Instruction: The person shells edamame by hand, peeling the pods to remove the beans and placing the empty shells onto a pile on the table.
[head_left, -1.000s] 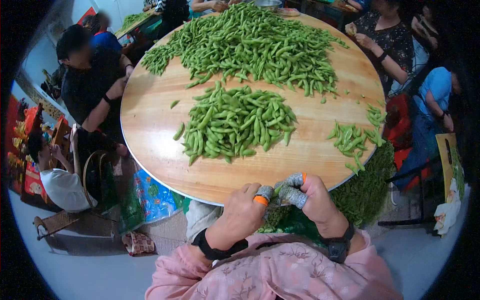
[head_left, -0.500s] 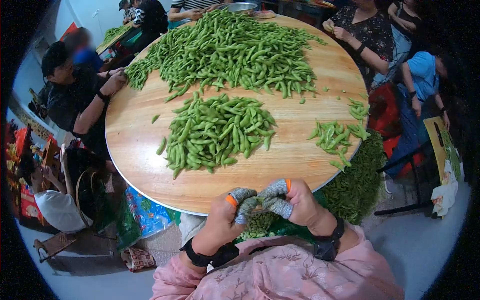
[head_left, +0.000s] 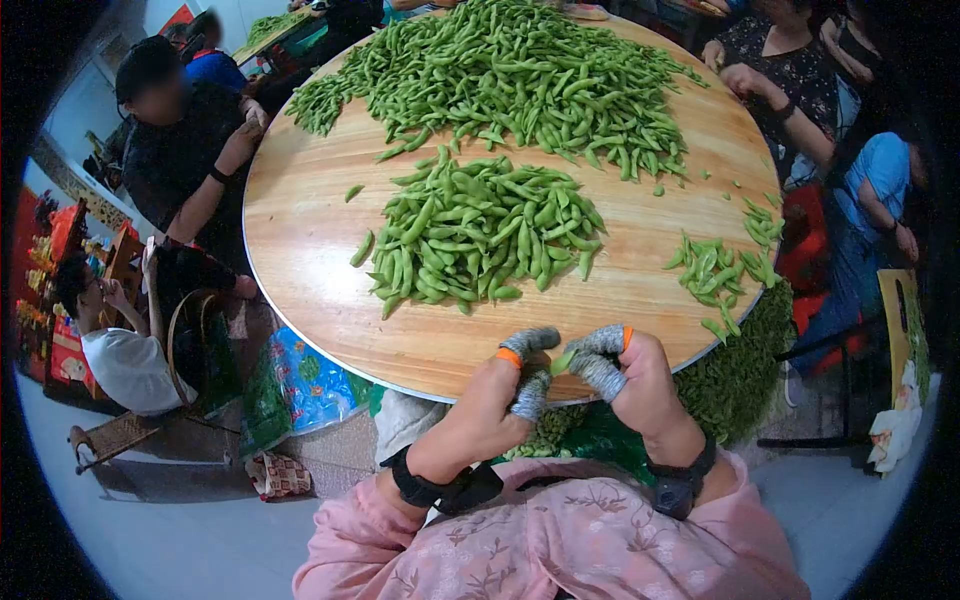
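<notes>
My right hand (head_left: 640, 385), with grey wrapped fingertips and an orange band, pinches a green edamame pod (head_left: 562, 363) between thumb and forefinger. Just to its left is my left hand (head_left: 490, 405), wrapped the same way; its thumb and forefinger are apart with nothing visible between them. Both hands are over the near edge of the round wooden table (head_left: 330, 300). Beyond them lies a small heap of edamame pods (head_left: 485, 230). Under the hands, below the table edge, shelled green beans (head_left: 550, 432) show partly.
A much larger pod heap (head_left: 520, 80) covers the table's far side. Flattened pods (head_left: 715, 275) lie at the right edge, above a green pile (head_left: 735, 375) on the floor. A person in black (head_left: 185, 140) sits at the left; another (head_left: 790, 70) stands at the far right.
My hands have come apart from their pinch together, and the left fingers have opened. The pod now shows in my right hand. The view has shifted, so the table appears farther right and higher.
</notes>
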